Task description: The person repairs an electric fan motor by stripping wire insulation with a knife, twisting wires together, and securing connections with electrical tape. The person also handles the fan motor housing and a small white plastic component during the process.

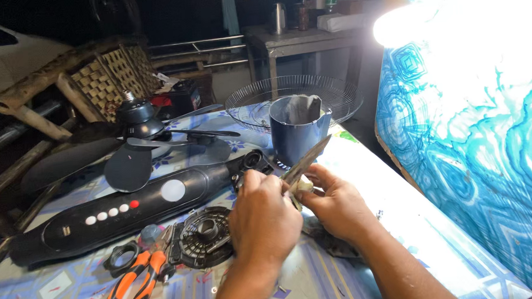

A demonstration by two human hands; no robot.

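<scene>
My left hand is closed around the handle of a knife, whose grey blade points up and to the right. My right hand pinches a small pale piece against the blade's base. Both hands hover over the patterned table, right beside a long black fan stand with round buttons. A round black vented fan part lies just left of my left hand.
Orange-handled pliers lie at the front left. A dark cup with a rag and a wire fan guard stand behind my hands. Fan blades and a motor lie at the left. A blue patterned panel walls off the right.
</scene>
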